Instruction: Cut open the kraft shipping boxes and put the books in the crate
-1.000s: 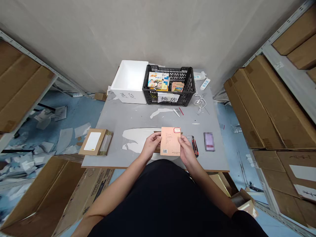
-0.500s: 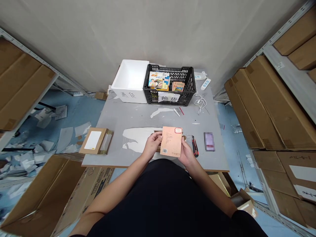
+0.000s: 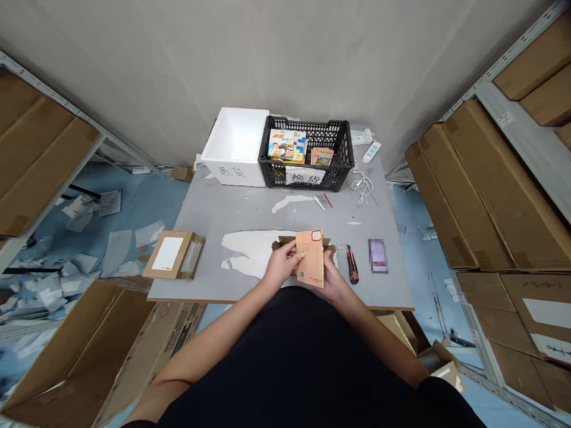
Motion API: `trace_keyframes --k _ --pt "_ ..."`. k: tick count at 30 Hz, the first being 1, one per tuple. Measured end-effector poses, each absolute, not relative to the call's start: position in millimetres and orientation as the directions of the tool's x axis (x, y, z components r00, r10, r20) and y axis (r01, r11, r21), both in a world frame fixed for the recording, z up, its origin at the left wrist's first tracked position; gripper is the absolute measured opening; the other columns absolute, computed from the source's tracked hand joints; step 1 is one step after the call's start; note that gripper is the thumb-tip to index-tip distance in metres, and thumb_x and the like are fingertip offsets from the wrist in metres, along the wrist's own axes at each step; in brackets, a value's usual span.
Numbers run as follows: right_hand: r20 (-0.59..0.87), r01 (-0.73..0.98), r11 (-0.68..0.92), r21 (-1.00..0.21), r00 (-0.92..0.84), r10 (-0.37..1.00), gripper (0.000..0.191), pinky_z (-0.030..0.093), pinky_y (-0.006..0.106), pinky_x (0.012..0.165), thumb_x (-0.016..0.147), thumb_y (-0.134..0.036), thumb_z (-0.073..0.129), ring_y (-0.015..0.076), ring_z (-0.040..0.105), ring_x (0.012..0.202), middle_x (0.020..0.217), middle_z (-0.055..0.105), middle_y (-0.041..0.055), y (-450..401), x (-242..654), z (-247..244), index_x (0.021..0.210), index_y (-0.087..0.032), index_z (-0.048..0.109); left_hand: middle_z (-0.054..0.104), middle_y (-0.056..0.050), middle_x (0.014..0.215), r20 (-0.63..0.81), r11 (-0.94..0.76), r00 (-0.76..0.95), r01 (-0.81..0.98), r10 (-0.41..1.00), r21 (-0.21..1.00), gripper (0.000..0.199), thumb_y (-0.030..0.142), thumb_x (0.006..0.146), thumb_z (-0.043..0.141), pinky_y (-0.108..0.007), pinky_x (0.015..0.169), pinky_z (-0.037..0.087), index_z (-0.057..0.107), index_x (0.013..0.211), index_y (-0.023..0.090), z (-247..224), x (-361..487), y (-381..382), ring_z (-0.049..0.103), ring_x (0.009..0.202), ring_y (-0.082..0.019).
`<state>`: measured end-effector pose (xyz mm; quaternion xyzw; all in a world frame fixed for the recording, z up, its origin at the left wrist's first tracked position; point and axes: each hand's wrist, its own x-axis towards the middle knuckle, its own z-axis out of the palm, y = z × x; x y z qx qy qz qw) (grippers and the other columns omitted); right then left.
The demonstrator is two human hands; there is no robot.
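Note:
A thin orange-pink book [image 3: 310,255] with a barcode and a red-framed label is held up over the table's front edge, tilted so its right edge shows. My left hand [image 3: 284,261] grips its left side, thumb on the cover. My right hand [image 3: 332,277] is closed on the right edge, fingers partly behind it. Beneath the book, an opened brown cardboard piece [image 3: 281,241] shows around its edges, mostly covered. A black and red utility knife [image 3: 352,264] lies just right of my right hand.
A black crate [image 3: 307,178] with several books and a white foam box [image 3: 234,169] stand at the back of the table [image 3: 205,214]. A taped carton [image 3: 172,255] sits at left, a phone [image 3: 378,256] at right. Shelves of cartons [image 3: 504,178] flank both sides.
The book has turned about its upright axis, so its cover looks narrower and its right edge shows. My left hand has shifted right, thumb now over the cover; more cardboard is visible behind.

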<state>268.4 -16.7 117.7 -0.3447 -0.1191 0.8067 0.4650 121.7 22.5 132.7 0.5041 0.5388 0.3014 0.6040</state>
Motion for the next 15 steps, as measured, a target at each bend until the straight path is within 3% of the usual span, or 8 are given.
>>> trace_keyframes --k 3,6,10,13,15 --pt "-0.413 -0.66 -0.448 -0.603 -0.223 0.883 0.052 0.051 0.041 0.089 0.08 -0.06 0.061 0.0261 0.061 0.111 0.117 0.067 0.006 -14.2 263.1 119.4 0.122 -0.029 0.06 0.069 -0.004 0.096 -0.243 0.152 0.226 0.357 0.943 0.922 0.055 0.034 0.079 0.066 -0.031 0.076 0.053 0.056 0.132 0.023 129.1 124.0 22.2 0.065 0.085 -0.019" --pt "-0.377 -0.649 -0.357 -0.672 -0.114 0.919 0.051 0.05 0.038 0.091 0.077 -0.041 0.071 0.023 0.061 0.11 0.12 0.065 0.0031 -11.3 261.8 120.0 0.125 -0.032 0.057 0.068 -0.008 0.104 -0.185 0.1 0.207 0.364 0.961 0.926 0.054 0.037 0.08 0.064 -0.032 0.085 0.05 0.057 0.131 0.02 125.4 125.5 22.2 0.063 0.093 -0.02" --pt "-0.357 -0.604 -0.236 -0.762 0.088 0.93 0.054 0.044 0.038 0.101 0.068 -0.027 0.077 0.0206 0.058 0.114 0.118 0.064 0.0029 -7.9 265.7 117.1 0.119 -0.028 0.059 0.068 -0.01 0.107 -0.268 0.256 0.251 0.08 0.93 0.963 0.044 0.045 0.08 0.063 -0.033 0.084 0.051 0.066 0.114 0.017 126.2 123.5 21.2 0.064 0.095 -0.021" --pt "-0.359 -0.558 -0.193 -0.807 0.203 0.911 0.058 0.043 0.038 0.102 0.066 -0.023 0.078 0.0191 0.06 0.107 0.108 0.065 0.0016 -6.4 268.8 115.1 0.12 -0.028 0.058 0.071 -0.007 0.096 -0.404 0.462 0.287 -0.175 0.869 0.869 0.045 0.053 0.08 0.062 -0.03 0.073 0.053 0.066 0.106 0.016 130.0 119.7 20.0 0.066 0.083 -0.019" --pt "-0.368 -0.567 -0.184 -0.802 0.227 0.902 0.058 0.043 0.039 0.101 0.066 -0.022 0.077 0.0187 0.06 0.106 0.105 0.066 0.0014 -5.8 269.8 115.7 0.12 -0.028 0.058 0.071 -0.006 0.092 -0.438 0.505 0.273 -0.271 0.856 0.819 0.046 0.055 0.078 0.064 -0.028 0.068 0.053 0.065 0.103 0.017 131.4 116.5 19.9 0.066 0.077 -0.018"
